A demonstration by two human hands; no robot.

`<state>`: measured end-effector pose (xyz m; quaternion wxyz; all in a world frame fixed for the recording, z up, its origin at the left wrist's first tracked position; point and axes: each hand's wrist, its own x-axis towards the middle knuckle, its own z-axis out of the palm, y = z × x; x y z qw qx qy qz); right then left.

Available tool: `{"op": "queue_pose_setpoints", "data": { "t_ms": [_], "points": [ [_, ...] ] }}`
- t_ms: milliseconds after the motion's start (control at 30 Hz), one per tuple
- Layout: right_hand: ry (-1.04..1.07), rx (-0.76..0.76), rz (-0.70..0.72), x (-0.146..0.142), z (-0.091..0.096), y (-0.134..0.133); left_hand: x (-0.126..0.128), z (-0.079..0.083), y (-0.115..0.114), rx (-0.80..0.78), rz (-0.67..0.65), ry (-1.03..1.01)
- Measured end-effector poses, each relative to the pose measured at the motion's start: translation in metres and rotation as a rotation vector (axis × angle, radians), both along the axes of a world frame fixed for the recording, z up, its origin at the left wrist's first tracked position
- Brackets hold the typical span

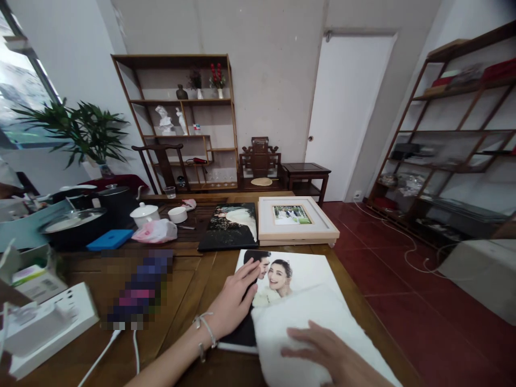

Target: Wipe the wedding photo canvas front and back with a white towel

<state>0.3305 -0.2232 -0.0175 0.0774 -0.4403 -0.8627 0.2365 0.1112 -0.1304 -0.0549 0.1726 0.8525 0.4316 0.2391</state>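
Note:
A large photo panel or album (pixel 314 267) with a printed picture of two people lies flat on the wooden table in front of me. My left hand (pixel 237 293) rests on its left part, fingers stretched out, a bracelet at the wrist. Spread over the panel's lower right is a white fluffy towel (pixel 278 328). My right hand (pixel 322 346) is over this towel with its fingers apart; whether it presses on the towel I cannot tell. Beyond the panel are a dark photo panel (pixel 217 236) and a pale wooden picture frame (pixel 300 235) holding a small photo.
Left on the table (pixel 189 290) are a plugged-in phone (pixel 139 290), a white power strip (pixel 52 328), a blue box (pixel 109 239), a plastic bag (pixel 155 231), a lidded white pot (pixel 144 214) and a dark pan (pixel 74 226). The table's right edge drops to a red floor (pixel 387 279).

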Motion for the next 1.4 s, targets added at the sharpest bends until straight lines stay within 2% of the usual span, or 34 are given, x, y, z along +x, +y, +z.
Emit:
{"op": "queue_pose_setpoints", "data": {
  "t_ms": [100, 200, 300, 433, 500, 567, 667, 767, 867, 933, 1033, 1200, 1400],
  "points": [
    [0.073, -0.003, -0.044, 0.000, -0.002, 0.002, -0.001, 0.000, 0.001, 0.002, -0.007, -0.013],
    [0.134, 0.117, -0.093, 0.008, 0.001, 0.015, -0.001, -0.001, 0.001, 0.003, -0.018, -0.011],
    [0.167, 0.243, -0.149, 0.017, 0.003, 0.040, -0.002, -0.002, 0.001, 0.001, -0.015, -0.005],
    [0.122, 0.314, -0.324, 0.025, -0.002, 0.077, -0.001, -0.003, -0.001, 0.010, 0.001, -0.022],
    [0.101, 0.353, -0.346, 0.025, -0.004, 0.085, 0.000, -0.004, -0.002, 0.006, 0.010, -0.031],
    [0.080, 0.387, -0.300, 0.021, -0.005, 0.081, 0.000, -0.004, -0.003, 0.003, 0.023, -0.033],
    [0.039, 0.401, -0.203, 0.011, -0.008, 0.056, 0.000, -0.004, -0.003, -0.001, 0.034, -0.026],
    [0.009, 0.326, -0.056, 0.002, -0.017, 0.027, 0.001, -0.003, -0.003, -0.010, 0.034, -0.015],
    [0.023, 0.219, 0.048, -0.002, -0.028, 0.009, 0.001, -0.002, -0.003, -0.021, 0.032, 0.003],
    [0.024, 0.149, 0.041, -0.002, -0.029, 0.005, 0.001, -0.002, -0.002, -0.029, 0.027, 0.011],
    [-0.001, 0.120, -0.023, -0.001, -0.017, 0.007, 0.000, -0.001, -0.001, -0.045, 0.005, 0.011],
    [0.047, 0.308, -0.148, 0.008, 0.004, 0.037, -0.002, 0.000, -0.001, -0.048, -0.042, 0.020],
    [0.040, 0.413, -0.301, 0.023, -0.006, 0.092, -0.002, -0.001, -0.002, -0.065, -0.012, 0.031]
  ]
}}
